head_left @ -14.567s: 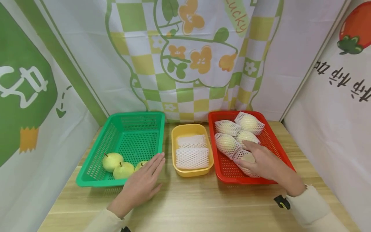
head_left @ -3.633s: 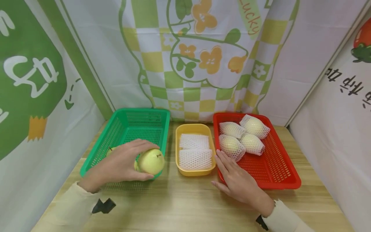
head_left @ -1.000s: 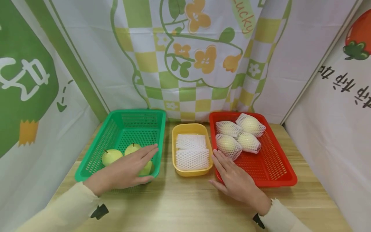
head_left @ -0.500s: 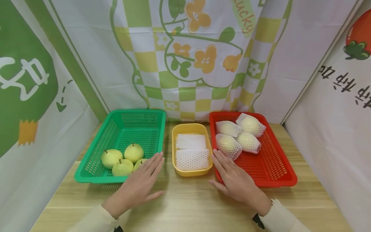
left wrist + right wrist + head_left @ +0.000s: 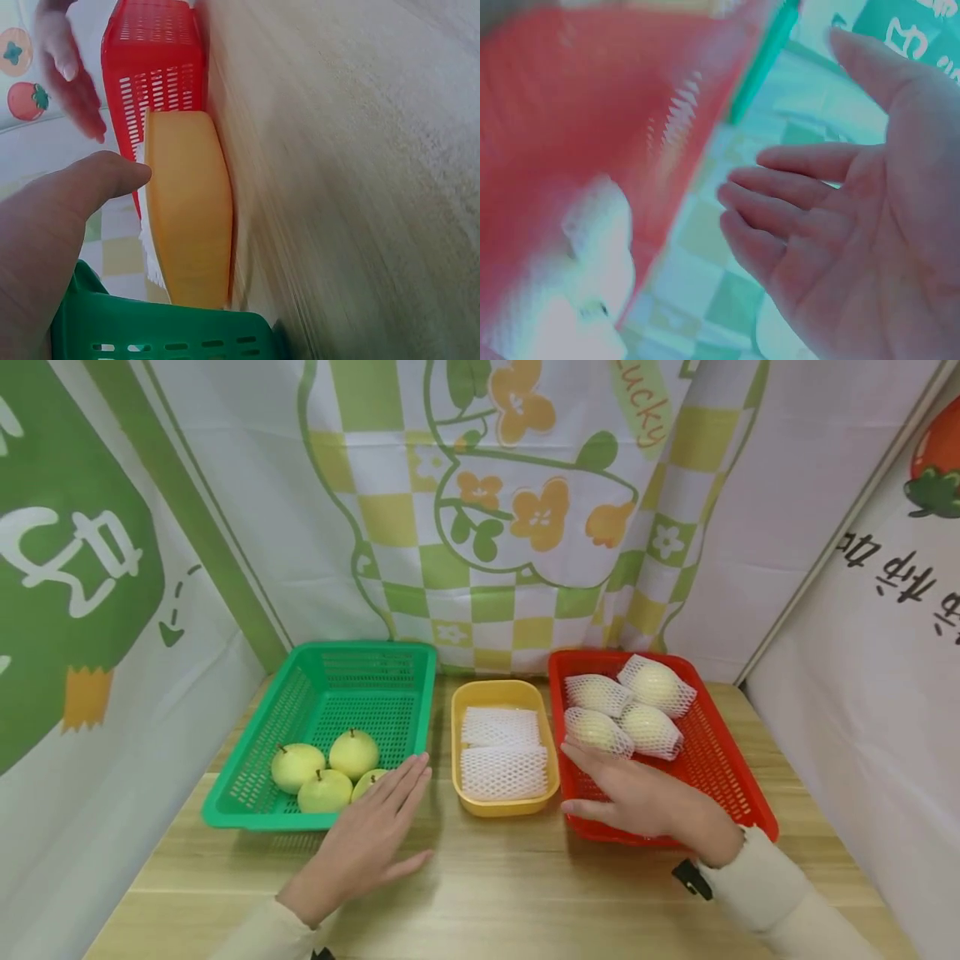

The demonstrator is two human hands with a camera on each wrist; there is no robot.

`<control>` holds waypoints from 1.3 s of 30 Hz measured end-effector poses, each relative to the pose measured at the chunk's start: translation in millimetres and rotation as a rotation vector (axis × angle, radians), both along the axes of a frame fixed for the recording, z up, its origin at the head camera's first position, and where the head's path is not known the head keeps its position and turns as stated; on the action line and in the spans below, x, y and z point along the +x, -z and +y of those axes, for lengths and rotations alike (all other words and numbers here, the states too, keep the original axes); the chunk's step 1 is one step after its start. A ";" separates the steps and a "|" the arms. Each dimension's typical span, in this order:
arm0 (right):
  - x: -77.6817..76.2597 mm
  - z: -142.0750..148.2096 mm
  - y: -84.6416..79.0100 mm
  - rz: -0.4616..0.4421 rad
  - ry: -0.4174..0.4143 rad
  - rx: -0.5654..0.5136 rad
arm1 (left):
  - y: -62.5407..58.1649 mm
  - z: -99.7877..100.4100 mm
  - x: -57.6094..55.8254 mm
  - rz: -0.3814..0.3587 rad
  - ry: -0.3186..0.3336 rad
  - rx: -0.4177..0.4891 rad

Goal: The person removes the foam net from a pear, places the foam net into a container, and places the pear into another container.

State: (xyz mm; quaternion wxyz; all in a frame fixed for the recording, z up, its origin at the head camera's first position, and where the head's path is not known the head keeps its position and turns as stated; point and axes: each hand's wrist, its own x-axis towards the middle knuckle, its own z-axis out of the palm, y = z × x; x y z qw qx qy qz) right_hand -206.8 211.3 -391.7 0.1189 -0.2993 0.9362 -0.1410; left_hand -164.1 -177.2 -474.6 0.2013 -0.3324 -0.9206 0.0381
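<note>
In the head view my left hand (image 5: 367,843) lies with straight fingers over the front right corner of the green basket (image 5: 318,821). It partly covers one of several bare yellow-green pears (image 5: 324,792) gathered there. My right hand (image 5: 652,797), holding nothing, is over the front left part of the red basket (image 5: 731,752). Its fingertips overlap the nearest pear in a white foam net (image 5: 596,731); several such netted pears lie towards that basket's back left. The right wrist view shows the right palm (image 5: 832,240) with fingers extended, beside blurred netted fruit (image 5: 592,255).
Between the baskets stands a yellow tray (image 5: 460,768) with flat white foam nets (image 5: 504,772) in it. All three containers rest on a wooden table (image 5: 495,893). Behind them hangs a checked curtain (image 5: 487,602), and printed cloth walls flank both sides.
Left hand held a pear 3.6 s ago, then released it in the green basket. Right hand has just shifted over the red basket. Since 14.6 s ago: one netted pear fewer, one bare pear more.
</note>
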 end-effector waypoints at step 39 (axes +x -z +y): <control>-113.8 -4.3 64.4 0.414 0.065 0.455 | 1.2 1.1 1.3 -0.013 -0.034 -0.009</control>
